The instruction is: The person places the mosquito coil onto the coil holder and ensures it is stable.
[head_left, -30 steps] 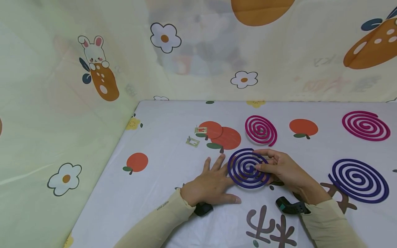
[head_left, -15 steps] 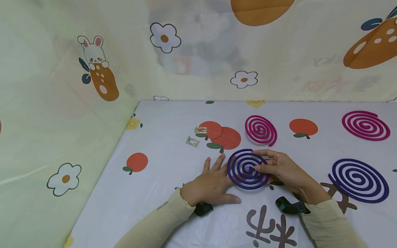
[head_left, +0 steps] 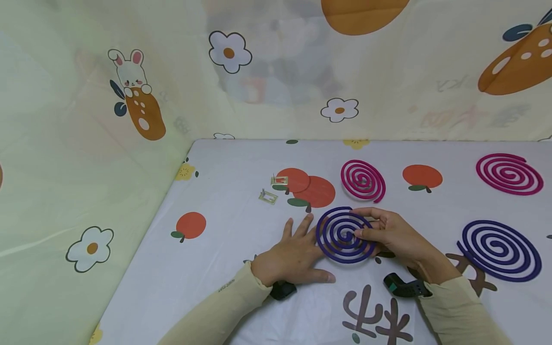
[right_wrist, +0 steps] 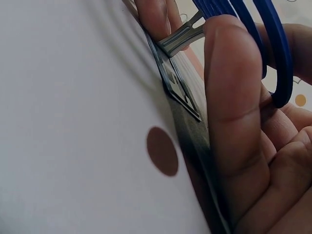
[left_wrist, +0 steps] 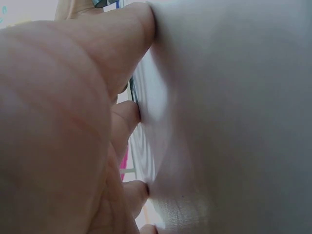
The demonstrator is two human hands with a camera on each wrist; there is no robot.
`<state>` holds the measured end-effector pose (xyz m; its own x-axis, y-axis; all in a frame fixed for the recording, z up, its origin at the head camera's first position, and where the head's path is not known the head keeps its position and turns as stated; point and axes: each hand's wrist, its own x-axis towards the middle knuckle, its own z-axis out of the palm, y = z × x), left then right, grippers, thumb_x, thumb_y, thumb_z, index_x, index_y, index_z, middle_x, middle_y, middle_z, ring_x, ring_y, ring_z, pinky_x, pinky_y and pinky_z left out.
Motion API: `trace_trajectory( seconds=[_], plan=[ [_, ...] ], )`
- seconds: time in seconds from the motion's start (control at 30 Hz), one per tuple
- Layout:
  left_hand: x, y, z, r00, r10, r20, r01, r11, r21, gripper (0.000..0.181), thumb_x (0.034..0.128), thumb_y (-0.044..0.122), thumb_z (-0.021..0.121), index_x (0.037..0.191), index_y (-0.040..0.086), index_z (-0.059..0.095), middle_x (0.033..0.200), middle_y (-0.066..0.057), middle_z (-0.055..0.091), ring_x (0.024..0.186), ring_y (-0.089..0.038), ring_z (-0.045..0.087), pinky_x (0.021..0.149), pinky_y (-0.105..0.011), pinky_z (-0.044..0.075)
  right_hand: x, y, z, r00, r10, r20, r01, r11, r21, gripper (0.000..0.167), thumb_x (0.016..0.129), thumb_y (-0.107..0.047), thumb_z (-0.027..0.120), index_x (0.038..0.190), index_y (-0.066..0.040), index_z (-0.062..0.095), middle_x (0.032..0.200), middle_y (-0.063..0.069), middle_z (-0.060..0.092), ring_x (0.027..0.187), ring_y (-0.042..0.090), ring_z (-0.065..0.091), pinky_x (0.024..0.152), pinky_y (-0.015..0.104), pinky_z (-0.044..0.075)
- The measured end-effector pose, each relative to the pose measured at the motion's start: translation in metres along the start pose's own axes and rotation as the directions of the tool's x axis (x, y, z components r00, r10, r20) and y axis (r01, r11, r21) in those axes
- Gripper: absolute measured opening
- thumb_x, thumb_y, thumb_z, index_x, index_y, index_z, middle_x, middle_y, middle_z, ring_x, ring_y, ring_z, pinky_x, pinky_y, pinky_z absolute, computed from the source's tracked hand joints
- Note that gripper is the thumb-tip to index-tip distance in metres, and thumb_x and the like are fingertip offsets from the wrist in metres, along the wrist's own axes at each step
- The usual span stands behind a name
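My right hand [head_left: 394, 235] pinches a dark blue mosquito coil [head_left: 332, 255] near its centre, thumb on top. In the right wrist view, the raised prong of a metal coil stand [right_wrist: 183, 40] reaches up to the blue coil [right_wrist: 280, 53], and the stand's flat base lies on the table. A fingertip [right_wrist: 153, 17] is beside that prong. My left hand [head_left: 295, 261] lies with spread fingers on the tablecloth, partly under the coil. In the left wrist view its fingertips [left_wrist: 141, 22] touch the cloth. Whether the prong sits fully in the coil is hidden.
A pink coil [head_left: 363, 180] lies behind the hands. At the right are another pink coil [head_left: 510, 174] and a blue coil [head_left: 498, 250]. Two small metal stands [head_left: 268, 196] lie back left. Patterned fabric walls [head_left: 276, 86] rise behind and to the left.
The held coil has tipped very slightly between the first frame and now. Both hands stay almost in the same place.
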<state>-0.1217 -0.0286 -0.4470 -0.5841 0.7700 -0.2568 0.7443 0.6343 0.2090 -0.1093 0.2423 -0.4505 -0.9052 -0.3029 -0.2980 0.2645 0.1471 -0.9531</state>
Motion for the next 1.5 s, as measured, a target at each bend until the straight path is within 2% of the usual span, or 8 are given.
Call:
trace_trajectory(
  seconds=[0.27, 0.47, 0.87, 1.5],
  plan=[
    [0.0003, -0.0006, 0.0001, 1.0, 0.0, 0.004, 0.0, 1.0, -0.001, 0.091, 0.0926, 0.073, 0.059, 0.166, 0.042, 0.017, 0.177, 0.0, 0.003, 0.161, -0.039, -0.002, 0.121, -0.073, 0.008, 0.0002, -0.0006, 0.0003, 1.0, -0.004, -0.016, 0.003, 1.0, -0.019, 0.064, 0.101, -0.013, 0.07, 0.154, 0.004, 0.04, 0.093, 0.011, 0.077, 0.066, 0.016, 0.066, 0.061, 0.032, 0.06],
    [0.0004, -0.0007, 0.0005, 1.0, 0.002, 0.004, -0.002, 1.0, 0.006, 0.09, 0.0925, 0.073, 0.059, 0.166, 0.043, 0.018, 0.177, -0.001, 0.005, 0.161, -0.039, -0.002, 0.121, -0.073, 0.008, 0.0009, 0.0003, 0.0008, 0.999, 0.001, -0.036, -0.002, 0.999, -0.041, 0.063, 0.101, -0.013, 0.07, 0.154, 0.004, 0.041, 0.089, 0.01, 0.076, 0.063, 0.015, 0.064, 0.06, 0.031, 0.06],
    [-0.0003, -0.0007, -0.0002, 1.0, 0.002, 0.009, -0.002, 1.0, 0.001, 0.089, 0.0928, 0.073, 0.059, 0.166, 0.043, 0.019, 0.176, -0.003, 0.008, 0.161, -0.039, -0.002, 0.121, -0.073, 0.007, 0.0012, 0.002, 0.0005, 0.999, 0.004, -0.041, -0.005, 1.0, -0.027, 0.065, 0.101, -0.013, 0.069, 0.156, 0.003, 0.038, 0.091, 0.009, 0.075, 0.063, 0.016, 0.065, 0.059, 0.031, 0.059],
    [-0.0001, 0.0007, -0.0024, 1.0, -0.007, 0.018, 0.008, 1.0, -0.018, 0.089, 0.093, 0.072, 0.06, 0.166, 0.042, 0.019, 0.177, 0.0, 0.004, 0.161, -0.038, -0.003, 0.122, -0.072, 0.007, 0.0005, 0.0006, -0.0003, 1.0, 0.0, -0.008, 0.0, 1.0, -0.007, 0.065, 0.1, -0.01, 0.07, 0.155, 0.006, 0.038, 0.096, 0.009, 0.077, 0.072, 0.016, 0.066, 0.061, 0.031, 0.059]
  ],
)
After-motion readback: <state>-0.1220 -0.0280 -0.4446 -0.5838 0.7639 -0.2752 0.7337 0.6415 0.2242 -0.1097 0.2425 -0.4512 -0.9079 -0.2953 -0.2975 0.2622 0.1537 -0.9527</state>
